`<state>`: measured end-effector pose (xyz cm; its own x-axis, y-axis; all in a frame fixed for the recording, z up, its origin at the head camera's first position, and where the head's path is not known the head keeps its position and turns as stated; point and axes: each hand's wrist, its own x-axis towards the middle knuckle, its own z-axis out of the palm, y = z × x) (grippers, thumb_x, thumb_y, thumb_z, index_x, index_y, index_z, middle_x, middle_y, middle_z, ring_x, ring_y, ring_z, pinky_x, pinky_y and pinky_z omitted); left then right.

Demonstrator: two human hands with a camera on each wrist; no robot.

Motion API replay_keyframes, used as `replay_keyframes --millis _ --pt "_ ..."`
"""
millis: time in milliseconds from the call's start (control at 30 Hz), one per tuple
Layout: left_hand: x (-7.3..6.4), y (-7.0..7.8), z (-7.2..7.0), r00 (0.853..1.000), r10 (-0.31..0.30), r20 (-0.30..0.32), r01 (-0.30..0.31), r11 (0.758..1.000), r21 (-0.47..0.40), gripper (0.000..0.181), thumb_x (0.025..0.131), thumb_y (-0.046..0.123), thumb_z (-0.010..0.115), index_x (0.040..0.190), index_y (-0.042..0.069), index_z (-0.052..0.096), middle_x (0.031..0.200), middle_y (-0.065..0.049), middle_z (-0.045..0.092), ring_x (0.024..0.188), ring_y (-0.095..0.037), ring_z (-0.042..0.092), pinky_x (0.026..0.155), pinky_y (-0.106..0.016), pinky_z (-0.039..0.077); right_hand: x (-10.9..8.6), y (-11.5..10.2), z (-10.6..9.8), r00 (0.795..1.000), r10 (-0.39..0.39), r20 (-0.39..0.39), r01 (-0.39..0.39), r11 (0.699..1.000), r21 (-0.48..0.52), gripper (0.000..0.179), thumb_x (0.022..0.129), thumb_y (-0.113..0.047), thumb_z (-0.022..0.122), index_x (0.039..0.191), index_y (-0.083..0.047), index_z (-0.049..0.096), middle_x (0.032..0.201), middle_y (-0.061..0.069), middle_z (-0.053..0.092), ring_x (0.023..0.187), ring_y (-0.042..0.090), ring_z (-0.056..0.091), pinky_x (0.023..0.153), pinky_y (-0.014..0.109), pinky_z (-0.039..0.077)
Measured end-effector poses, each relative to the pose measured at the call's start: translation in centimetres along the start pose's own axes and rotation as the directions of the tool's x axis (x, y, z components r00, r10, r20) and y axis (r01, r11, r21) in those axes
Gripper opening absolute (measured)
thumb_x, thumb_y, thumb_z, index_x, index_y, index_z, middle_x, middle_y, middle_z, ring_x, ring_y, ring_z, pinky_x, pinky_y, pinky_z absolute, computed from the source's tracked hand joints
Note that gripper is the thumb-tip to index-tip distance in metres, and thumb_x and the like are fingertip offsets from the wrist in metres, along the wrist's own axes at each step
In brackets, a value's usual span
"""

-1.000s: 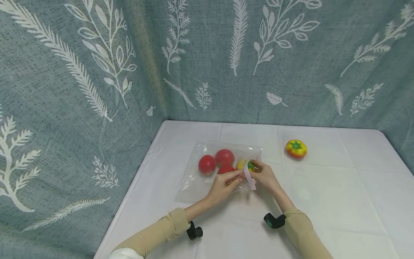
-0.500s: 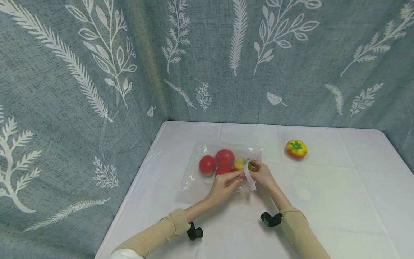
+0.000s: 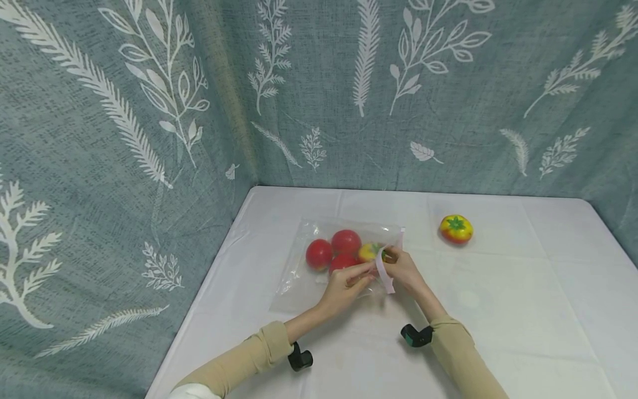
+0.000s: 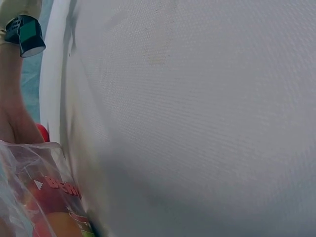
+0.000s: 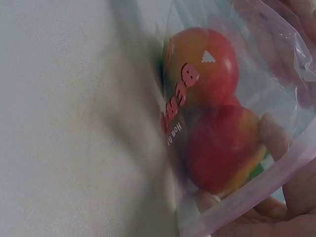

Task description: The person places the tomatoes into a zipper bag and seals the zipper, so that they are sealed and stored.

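Observation:
A clear zip bag (image 3: 291, 293) lies on the table with several tomatoes inside, among them a red tomato (image 3: 319, 254) and a red-and-yellow tomato (image 3: 368, 252) near its mouth. My left hand (image 3: 339, 292) pinches the bag's near edge by the opening. The right hand (image 3: 407, 272) reaches into the mouth, past the pale pink zip strip (image 3: 384, 272). In the right wrist view its thumb and fingers grip the red-and-yellow tomato with green leaves (image 5: 219, 148), against another tomato (image 5: 217, 59). The left wrist view shows the printed bag (image 4: 37, 163) at its lower left corner.
Another yellow-and-red tomato with a green top (image 3: 456, 229) sits outside the bag, at the back right of the white-covered table (image 3: 523, 310). A patterned curtain (image 3: 339, 127) hangs behind and to the left. Black wrist cameras (image 3: 301, 357) hang below both forearms.
The red-and-yellow tomato has moved left, deeper into the bag, and the nearest red tomato has shifted left with it. My right wrist has moved slightly left; the left hand stays put.

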<state>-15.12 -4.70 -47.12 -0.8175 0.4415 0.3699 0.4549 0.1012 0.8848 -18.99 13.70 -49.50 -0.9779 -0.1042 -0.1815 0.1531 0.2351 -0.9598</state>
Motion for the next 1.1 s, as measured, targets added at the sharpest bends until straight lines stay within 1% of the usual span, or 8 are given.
replay_keyframes --millis 33,133,400,567,700,767,1000,1100 --pt "0.0 -0.5 0.0 1.0 -0.002 0.001 0.002 1.0 -0.009 0.033 0.088 -0.003 0.061 0.119 -0.01 0.06 0.12 -0.024 0.063 0.109 -0.035 0.062 0.089 -0.027 0.055 0.0 0.0 0.0 1.0 -0.002 0.001 0.002 1.0 -0.003 0.059 0.086 -0.005 0.061 0.137 0.013 0.037 0.139 0.034 0.04 0.129 0.048 0.042 0.104 0.054 0.042" --pt "0.0 -0.7 0.1 1.0 0.005 0.001 -0.005 1.0 -0.018 0.033 0.088 -0.001 0.062 0.12 -0.009 0.06 0.121 -0.022 0.063 0.11 -0.033 0.063 0.089 -0.024 0.054 -0.1 -0.1 -0.1 1.0 -0.005 0.01 0.006 1.0 -0.022 0.06 0.087 -0.006 0.061 0.137 0.013 0.036 0.14 0.034 0.04 0.129 0.047 0.042 0.104 0.054 0.042" --pt "0.0 -0.7 0.0 1.0 -0.001 0.006 0.001 1.0 -0.024 0.033 0.089 0.001 0.062 0.121 -0.007 0.06 0.121 -0.021 0.063 0.11 -0.031 0.063 0.089 -0.023 0.054 -0.3 -0.1 -0.4 0.999 -0.045 0.027 0.046 0.998 -0.035 0.058 0.089 -0.005 0.059 0.137 0.016 0.034 0.141 0.035 0.038 0.13 0.047 0.041 0.109 0.05 0.037" --pt "0.1 -0.7 0.0 1.0 0.001 0.004 -0.001 1.0 -0.008 0.034 0.089 0.002 0.062 0.121 -0.007 0.06 0.121 -0.021 0.064 0.111 -0.03 0.063 0.087 -0.023 0.055 -0.2 0.2 -0.6 0.998 -0.064 0.027 0.065 0.997 -0.042 0.057 0.089 -0.005 0.059 0.136 0.016 0.035 0.14 0.035 0.039 0.13 0.047 0.041 0.109 0.051 0.037" --pt "0.1 -0.4 0.0 1.0 -0.005 -0.002 0.005 1.0 -0.002 0.034 0.088 -0.001 0.062 0.121 -0.008 0.06 0.12 -0.022 0.064 0.11 -0.032 0.063 0.086 -0.025 0.056 -0.2 0.3 -0.8 0.998 -0.063 0.026 0.064 0.997 -0.04 0.059 0.089 -0.006 0.06 0.138 0.016 0.034 0.141 0.034 0.038 0.13 0.047 0.042 0.109 0.051 0.037" --pt "0.1 -0.1 0.0 1.0 -0.006 -0.003 0.006 1.0 0.002 0.034 0.088 -0.004 0.061 0.121 -0.01 0.059 0.119 -0.024 0.064 0.108 -0.034 0.063 0.086 -0.026 0.056 -0.2 0.4 -0.8 0.998 -0.061 0.03 0.062 0.997 -0.036 0.06 0.089 -0.006 0.061 0.138 0.015 0.033 0.142 0.034 0.038 0.13 0.047 0.042 0.109 0.051 0.037" --pt "0.1 2.7 -0.3 1.0 0.012 0.0 -0.012 1.0 0.024 0.031 0.087 -0.007 0.061 0.116 -0.015 0.059 0.115 -0.028 0.063 0.104 -0.036 0.064 0.083 -0.026 0.057 -0.5 0.4 -1.1 0.995 -0.081 0.056 0.083 0.996 -0.028 0.061 0.09 -0.005 0.06 0.14 0.015 0.031 0.143 0.034 0.035 0.131 0.047 0.04 0.109 0.051 0.036" --pt "0.2 2.9 -0.4 1.0 0.015 -0.003 -0.015 1.0 0.023 0.03 0.086 -0.007 0.061 0.116 -0.016 0.059 0.114 -0.028 0.064 0.103 -0.038 0.064 0.082 -0.026 0.057 -0.5 0.4 -1.3 0.994 -0.084 0.065 0.086 0.996 -0.031 0.062 0.09 -0.006 0.061 0.14 0.014 0.03 0.144 0.033 0.035 0.131 0.047 0.039 0.109 0.051 0.036"
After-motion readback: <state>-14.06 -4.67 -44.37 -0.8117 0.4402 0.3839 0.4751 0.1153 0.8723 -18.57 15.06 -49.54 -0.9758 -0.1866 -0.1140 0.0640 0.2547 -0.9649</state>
